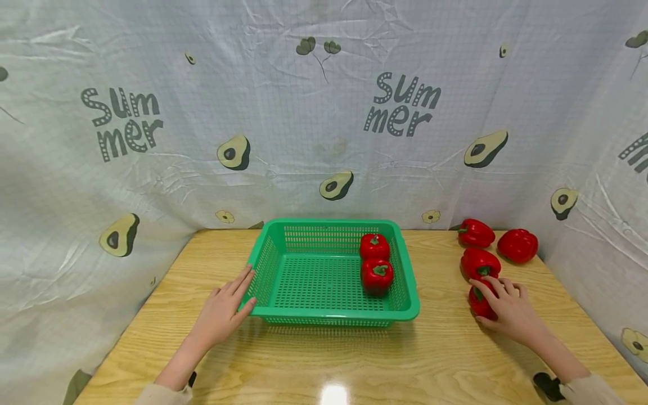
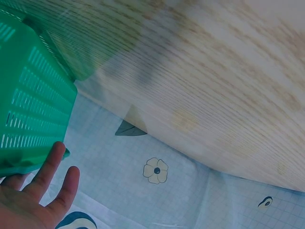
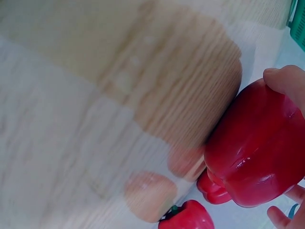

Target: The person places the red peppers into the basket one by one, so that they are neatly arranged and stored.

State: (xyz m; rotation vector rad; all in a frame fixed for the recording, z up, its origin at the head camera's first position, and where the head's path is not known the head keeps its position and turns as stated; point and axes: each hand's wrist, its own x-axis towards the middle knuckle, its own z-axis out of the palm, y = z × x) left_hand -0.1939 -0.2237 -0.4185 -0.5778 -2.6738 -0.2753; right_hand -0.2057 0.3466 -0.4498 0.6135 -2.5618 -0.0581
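A green plastic basket [image 1: 329, 316] sits on the table with two red bell peppers inside, a rear one [image 1: 374, 248] and a front one [image 1: 377, 278], both against its right side. My left hand [image 1: 223, 312] rests its outstretched fingers on the basket's left rim; in the left wrist view those fingers [image 2: 51, 167] lie along the slotted wall. Over on the right, my right hand [image 1: 511, 309] grips the nearest loose red bell pepper [image 1: 478, 306] from above. The right wrist view has this pepper [image 3: 257, 148] between the thumb [image 3: 288, 83] and the fingers.
Behind the held pepper lie more red bell peppers: one just beyond it [image 1: 478, 263], one at the back edge [image 1: 476, 233] and one farther right [image 1: 518, 245]. A white printed cloth [image 1: 283, 112] hangs around the wooden table [image 1: 324, 360] at the back and sides.
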